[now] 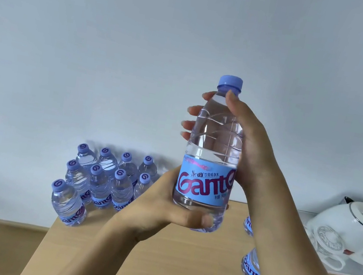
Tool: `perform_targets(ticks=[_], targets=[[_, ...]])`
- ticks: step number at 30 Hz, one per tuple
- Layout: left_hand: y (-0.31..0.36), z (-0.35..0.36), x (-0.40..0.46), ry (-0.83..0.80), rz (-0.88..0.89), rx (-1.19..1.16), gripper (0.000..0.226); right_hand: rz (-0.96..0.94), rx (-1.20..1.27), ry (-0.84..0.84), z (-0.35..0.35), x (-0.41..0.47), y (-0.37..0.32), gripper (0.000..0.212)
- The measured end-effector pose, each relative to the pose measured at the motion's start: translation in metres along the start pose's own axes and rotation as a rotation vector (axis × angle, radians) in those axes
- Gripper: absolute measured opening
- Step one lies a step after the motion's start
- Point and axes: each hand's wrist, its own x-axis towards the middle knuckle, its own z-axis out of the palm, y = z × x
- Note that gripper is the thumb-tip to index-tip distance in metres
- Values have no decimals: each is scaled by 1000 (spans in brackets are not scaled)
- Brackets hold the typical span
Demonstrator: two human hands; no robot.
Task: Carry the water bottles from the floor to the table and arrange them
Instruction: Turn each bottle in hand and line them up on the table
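Bottle [211, 157] up in the air, upright, over the counter [176, 269]. Right hand [246, 136] wrapped round the clear shoulder, fingertips showing on the far side, grip clamped. Left hand [163, 204] cupped under the base, thumb across the front below the label, grip clamped there too. Cap on, label facing this way.

Off to the left, a pack [104, 182] of bottles in rows, seemingly down on the floor by the wall, so plenty left to fetch. On the counter, behind the right forearm, two bottles [250, 265] partly hidden, one nearer than the other. Kettle [351, 230] at the far right edge.

Step in hand, by the look of it: carrying done for this one, placing about to start. Next move calls for lowering straight down beside the two already set, base flat, label outward if a neat row is wanted, and clear of the forearm's sweep so nothing topples. Early in the job, judging by the count.
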Motion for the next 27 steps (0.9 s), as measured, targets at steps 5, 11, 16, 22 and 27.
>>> perform_targets(ticks=[5,11,16,22,27], targets=[[-1,0,2,50,-59,52,57,-64,-103,102,-1,2,4,24],[1,0,4,102,-81,50,55,-144,-201,180,0,4,5,17],[1,-1,4,142,-76,43,45,-173,-224,226,3,4,7,16],[-3,-5,1,176,-84,59,47,-157,-220,198,5,7,12,16],[-9,-12,-9,240,-85,106,45,-102,-289,86,5,14,19,23]])
